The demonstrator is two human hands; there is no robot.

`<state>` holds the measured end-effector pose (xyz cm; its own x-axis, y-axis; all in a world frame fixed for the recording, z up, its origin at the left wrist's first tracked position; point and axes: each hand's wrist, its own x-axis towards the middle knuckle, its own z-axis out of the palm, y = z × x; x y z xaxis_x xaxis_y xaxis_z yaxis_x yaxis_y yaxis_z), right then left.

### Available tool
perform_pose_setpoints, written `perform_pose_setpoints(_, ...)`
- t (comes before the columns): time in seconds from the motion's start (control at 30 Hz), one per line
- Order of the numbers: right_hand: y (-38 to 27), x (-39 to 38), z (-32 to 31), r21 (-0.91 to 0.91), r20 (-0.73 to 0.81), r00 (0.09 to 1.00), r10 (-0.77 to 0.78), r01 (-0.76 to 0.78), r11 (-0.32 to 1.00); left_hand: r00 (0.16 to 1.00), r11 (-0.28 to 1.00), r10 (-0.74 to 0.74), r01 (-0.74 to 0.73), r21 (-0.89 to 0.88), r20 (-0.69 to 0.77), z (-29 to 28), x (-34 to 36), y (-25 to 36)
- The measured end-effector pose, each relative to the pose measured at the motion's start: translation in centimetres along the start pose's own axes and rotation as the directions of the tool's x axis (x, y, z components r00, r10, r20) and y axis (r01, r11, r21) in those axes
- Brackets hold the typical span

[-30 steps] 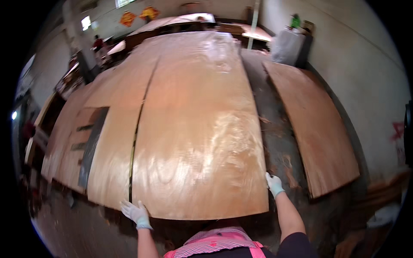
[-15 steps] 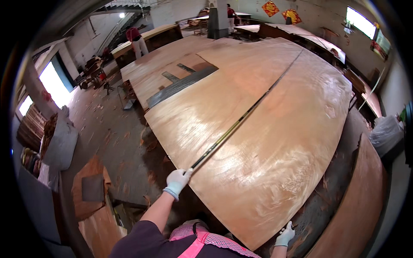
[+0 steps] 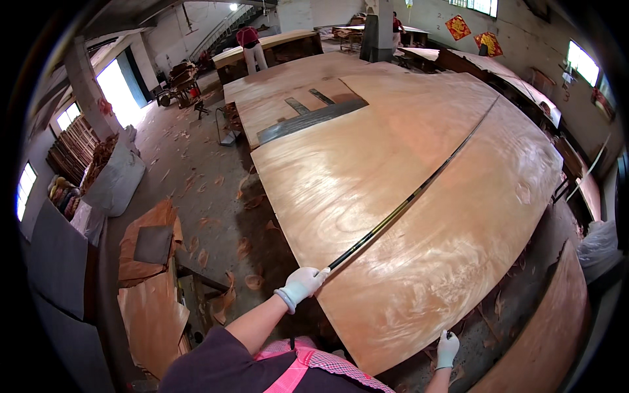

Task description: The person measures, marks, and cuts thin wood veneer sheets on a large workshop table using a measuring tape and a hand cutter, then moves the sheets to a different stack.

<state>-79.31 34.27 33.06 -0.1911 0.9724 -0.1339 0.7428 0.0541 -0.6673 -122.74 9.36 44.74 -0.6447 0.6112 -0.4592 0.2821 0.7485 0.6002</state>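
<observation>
1 long dark rod (image 3: pixel 373 230) runs diagonally across the big veneer sheet (image 3: pixel 419 275); my L hand (image 3: pixel 304 283) is wrapped round its near end. My R hand (image 3: pixel 447 350), fingers curled, is by the sheet's R edge, can't tell if pinching anything. Far back: 2 co-workers (image 3: pixel 249 38), 2 red diamond hangings (image 3: pixel 458 27).

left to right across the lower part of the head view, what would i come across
Grey panel → brown veneer pieces → left gloved hand → right gloved hand → long brown board.
</observation>
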Motion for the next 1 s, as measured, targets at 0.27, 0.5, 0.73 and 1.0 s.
perform_pose_setpoints(0.27,-0.2,0.4,-0.8,-0.128,-0.021,0.992,-0.125,0.122,0.984,0.993,0.998,0.023,-0.016,-0.055,0.120,0.0,-2.5,0.5)
perform_pose_setpoints(0.5,2.3,1.6,-4.0,-0.163,-0.025,0.997,0.077,-0.080,0.983,0.957,0.976,0.045,0.019,-0.215,0.288,1.1,-1.5,-0.9)
perform_pose_setpoints(0.73,-7.1,1.0,0.9,0.036,-0.106,0.977,0.182,-0.179,0.983,0.976,0.931,-0.023,0.100,-0.350,0.216,1.2,-0.3,-2.9)
perform_pose_setpoints(1.0,-5.6,1.8,3.9,0.265,0.060,0.938,0.340,-0.344,0.901,0.979,0.947,0.004,0.061,-0.316,0.203,1.2,-0.5,-2.2)
